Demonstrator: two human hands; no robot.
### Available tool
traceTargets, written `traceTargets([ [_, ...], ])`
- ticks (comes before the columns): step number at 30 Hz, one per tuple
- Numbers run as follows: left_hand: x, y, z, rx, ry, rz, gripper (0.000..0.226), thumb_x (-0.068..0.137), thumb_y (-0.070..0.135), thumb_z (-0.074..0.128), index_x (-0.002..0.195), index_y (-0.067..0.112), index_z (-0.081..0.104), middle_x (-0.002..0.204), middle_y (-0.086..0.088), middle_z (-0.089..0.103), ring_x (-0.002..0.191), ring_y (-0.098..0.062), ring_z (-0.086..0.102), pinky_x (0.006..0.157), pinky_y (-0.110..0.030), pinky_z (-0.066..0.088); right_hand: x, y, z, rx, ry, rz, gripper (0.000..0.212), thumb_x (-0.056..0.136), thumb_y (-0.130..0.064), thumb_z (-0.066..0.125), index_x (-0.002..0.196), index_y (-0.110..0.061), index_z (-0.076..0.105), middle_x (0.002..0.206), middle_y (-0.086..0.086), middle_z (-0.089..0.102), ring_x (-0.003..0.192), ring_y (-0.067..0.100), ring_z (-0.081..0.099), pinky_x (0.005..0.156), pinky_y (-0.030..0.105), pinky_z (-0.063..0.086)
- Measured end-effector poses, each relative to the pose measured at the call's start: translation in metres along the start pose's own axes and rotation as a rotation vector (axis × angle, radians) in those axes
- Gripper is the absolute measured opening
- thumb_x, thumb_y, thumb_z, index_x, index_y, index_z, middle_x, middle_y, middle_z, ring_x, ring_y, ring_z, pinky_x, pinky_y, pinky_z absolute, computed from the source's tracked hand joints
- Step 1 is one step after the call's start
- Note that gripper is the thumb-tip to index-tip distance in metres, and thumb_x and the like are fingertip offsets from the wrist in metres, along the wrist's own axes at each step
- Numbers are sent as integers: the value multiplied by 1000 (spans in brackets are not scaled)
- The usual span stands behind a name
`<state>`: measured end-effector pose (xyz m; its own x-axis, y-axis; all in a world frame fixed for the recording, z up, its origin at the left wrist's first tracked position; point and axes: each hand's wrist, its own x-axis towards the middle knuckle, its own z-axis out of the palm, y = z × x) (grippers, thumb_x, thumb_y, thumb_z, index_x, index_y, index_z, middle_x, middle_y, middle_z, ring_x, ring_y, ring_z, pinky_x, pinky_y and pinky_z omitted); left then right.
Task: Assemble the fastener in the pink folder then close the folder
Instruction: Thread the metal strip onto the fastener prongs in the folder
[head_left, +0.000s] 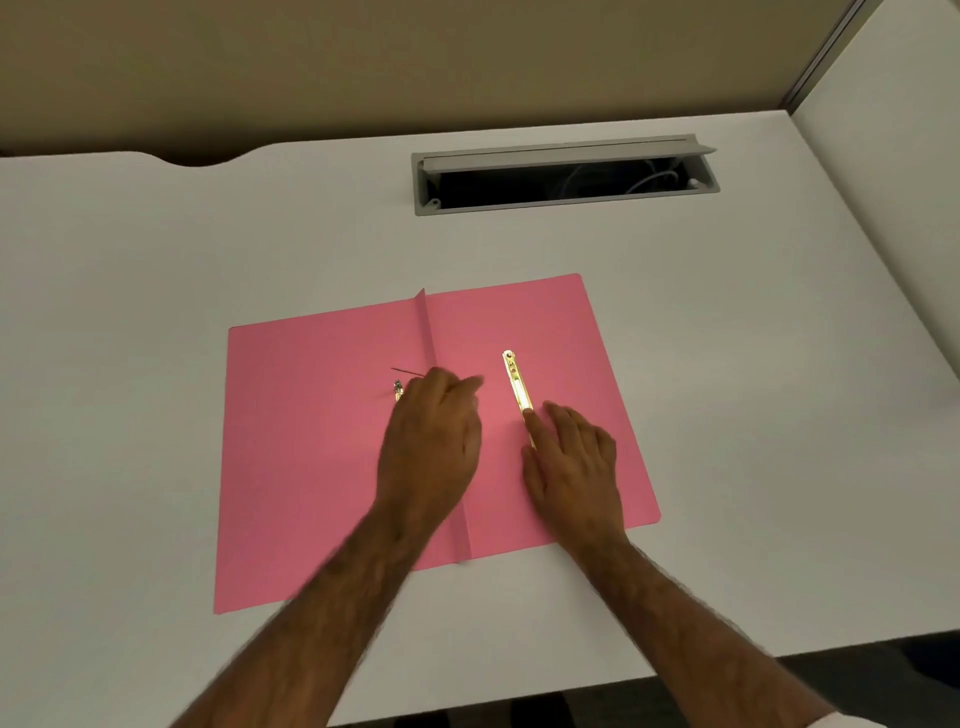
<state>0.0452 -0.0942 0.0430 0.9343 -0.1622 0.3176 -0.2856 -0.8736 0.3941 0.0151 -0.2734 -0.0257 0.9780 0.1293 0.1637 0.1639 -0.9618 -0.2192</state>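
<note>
A pink folder (311, 467) lies open and flat on the white desk, its spine fold running up the middle. A brass fastener bar (517, 382) lies on the right leaf. My right hand (571, 467) rests flat on that leaf, its index fingertip touching the bar's near end. My left hand (431, 441) lies palm down over the spine fold, fingers loosely together, and it is slightly blurred. A second small metal fastener piece (398, 389) shows just left of its knuckles, mostly hidden under the hand. A thin dark slit (408, 371) marks the left leaf nearby.
The white desk (156, 364) extends on all sides of the folder. An open grey cable tray (563, 176) with wires inside is sunk into the desk at the back. A partition wall stands at the right. The desk's front edge is near my forearms.
</note>
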Motion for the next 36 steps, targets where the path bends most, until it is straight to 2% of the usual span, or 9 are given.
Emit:
traceTargets([
  [2,25,9,12,10,-140,22,29,91,3,59,118,7,69,102,-9,65,90,-25,60,75,-37,55,-1,1,0,-1,56,1,37,96,-23,49,129,-12,61,130,15,63,116,35,58,94,48,41],
  [5,57,8,34,46,-378,-69,41,92,-1,52,132,7,60,119,-12,60,105,-27,58,86,-39,55,0,0,-1,2,88,-3,33,95,-21,50,122,-9,66,118,15,66,102,35,61,83,45,47],
  [8,75,5,46,98,-467,-150,51,91,-3,52,141,5,50,128,-17,55,112,-31,57,90,-42,55,2,-2,-3,5,90,-10,28,90,-13,64,117,-5,68,108,16,69,92,35,64,75,44,52],
  [13,90,1,58,142,-465,-153,46,91,-1,52,137,4,54,127,-19,53,109,-33,58,88,-45,57,4,-3,-2,-11,99,-13,23,85,-10,73,107,-4,72,101,14,70,87,32,64,71,42,53],
  [18,94,5,71,86,-420,-187,33,87,-1,62,120,4,67,115,-16,61,97,-29,63,81,-43,60,2,0,-1,-16,104,1,21,87,-12,71,106,-6,72,101,12,69,89,30,63,72,41,52],
  [23,98,9,76,7,-409,-272,27,89,2,63,115,3,71,112,-15,64,96,-27,64,81,-38,58,3,1,0,-12,94,14,23,86,-15,72,109,-7,72,103,11,70,91,29,63,74,41,53],
  [27,104,10,76,-105,-395,-364,27,92,4,61,117,6,71,116,-14,63,98,-27,65,83,-39,59,3,2,-1,-15,98,18,22,86,-14,72,107,-7,72,102,11,70,89,28,63,71,41,53],
  [32,107,8,73,-303,-376,-465,10,96,9,60,104,10,65,103,-6,69,90,-19,65,81,-37,58,4,1,-5,-3,106,26,19,85,-12,73,103,-6,73,99,11,69,87,29,63,70,41,53],
  [36,107,9,63,-478,-375,-538,10,94,2,61,100,8,66,98,-8,70,86,-21,69,74,-35,60,4,4,-6,79,71,69,11,90,-15,65,99,-9,71,100,8,68,87,28,60,72,42,50],
])
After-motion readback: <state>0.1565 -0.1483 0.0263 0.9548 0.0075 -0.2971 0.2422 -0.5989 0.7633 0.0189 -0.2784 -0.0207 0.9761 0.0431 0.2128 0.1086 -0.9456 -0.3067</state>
